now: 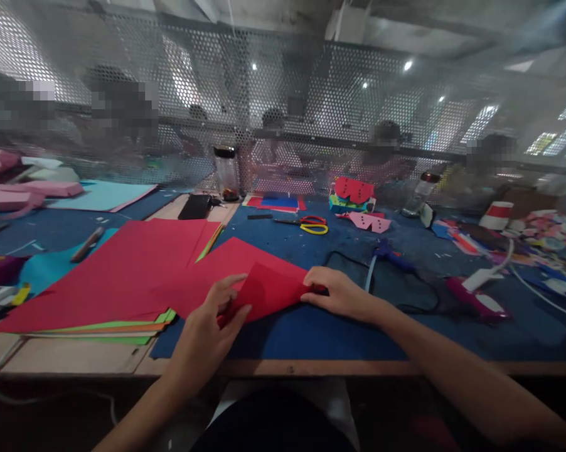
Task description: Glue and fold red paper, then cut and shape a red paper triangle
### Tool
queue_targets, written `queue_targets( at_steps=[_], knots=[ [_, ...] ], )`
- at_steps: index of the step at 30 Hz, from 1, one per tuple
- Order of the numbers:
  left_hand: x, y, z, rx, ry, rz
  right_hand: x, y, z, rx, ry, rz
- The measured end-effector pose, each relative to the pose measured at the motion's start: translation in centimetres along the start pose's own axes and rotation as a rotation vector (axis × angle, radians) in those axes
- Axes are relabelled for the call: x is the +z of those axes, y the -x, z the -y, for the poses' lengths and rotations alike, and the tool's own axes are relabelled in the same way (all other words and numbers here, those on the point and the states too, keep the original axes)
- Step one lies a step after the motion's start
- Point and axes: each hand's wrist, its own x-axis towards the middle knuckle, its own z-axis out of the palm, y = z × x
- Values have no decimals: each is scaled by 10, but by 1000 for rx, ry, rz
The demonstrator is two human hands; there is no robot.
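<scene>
A red sheet [238,257], paper or thin foam, lies on the blue table mat with its near part folded over into a raised flap [271,290]. My left hand [212,323] has its thumb and fingers round the flap's left edge. On the other side, my right hand [327,290] pinches the sheet's right corner. Left of it lies a stack of large red sheets [123,270], with green and orange sheets [142,328] showing under its near edge. The red sheet's left part meets the stack.
Yellow-and-red scissors [314,225] lie beyond the sheet. A blue glue gun [392,256] with a cord and a purple power strip [478,298] are to the right. Jars, a dark phone-like slab [196,206] and cut pink pieces [368,221] stand or lie farther back, before a perforated screen [287,81].
</scene>
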Motion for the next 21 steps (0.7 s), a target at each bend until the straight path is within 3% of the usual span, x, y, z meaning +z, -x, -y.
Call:
queue_targets(
  at_steps=[8, 16, 21],
  knots=[
    [-5, 1, -3, 160, -89, 59, -1, 2, 1, 47, -70, 24],
    [-9, 5, -4, 163, -277, 90, 0, 3, 8, 77, -44, 52],
    [-1, 10, -10, 313, -436, -46, 2, 3, 11, 132, -55, 46]
  ],
)
